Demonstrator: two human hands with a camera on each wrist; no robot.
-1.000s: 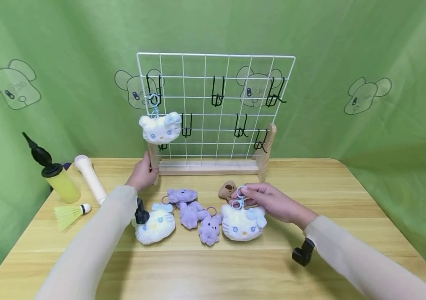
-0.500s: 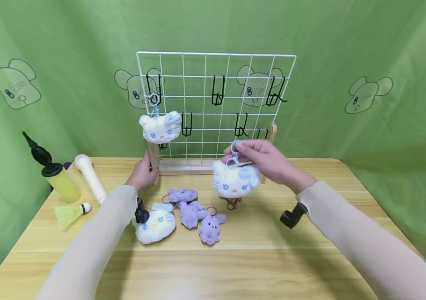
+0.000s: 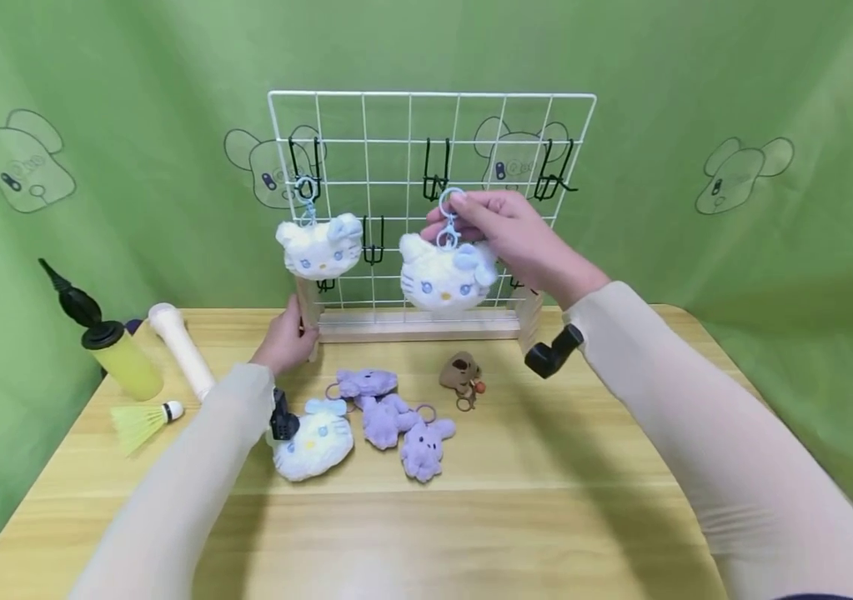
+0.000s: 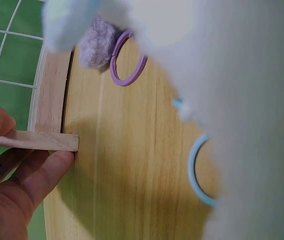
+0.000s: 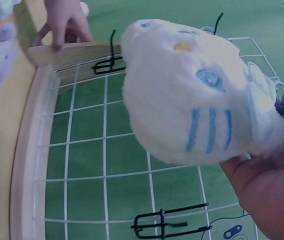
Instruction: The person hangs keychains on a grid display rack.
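Note:
My right hand [image 3: 519, 237] pinches the light blue ring [image 3: 450, 202] of a white cat-head plush keychain [image 3: 441, 279], which hangs in front of the wire grid rack [image 3: 434, 94]. The ring is just below the top middle black hook [image 3: 437, 171]. In the right wrist view the plush [image 5: 177, 100] covers part of the grid. My left hand [image 3: 285, 340] grips the wooden side post [image 3: 309, 304] at the rack's left end; the left wrist view shows thumb and fingers on either side of the wood [image 4: 44, 141]. A similar cat-head plush [image 3: 321, 248] hangs from the top left hook.
Several purple plush keychains [image 3: 381, 421] and a brown plush keychain [image 3: 460, 372] lie before the rack. Another white cat plush [image 3: 313, 446] lies by the left wrist. A yellow pump [image 3: 126, 362], a white stick [image 3: 182, 350] and a shuttlecock [image 3: 143, 423] are at the left.
My right hand has lifted the cat plush off the table area, up and slightly left to the grid, uncovering the brown plush. The left hand keeps its grip on the post.

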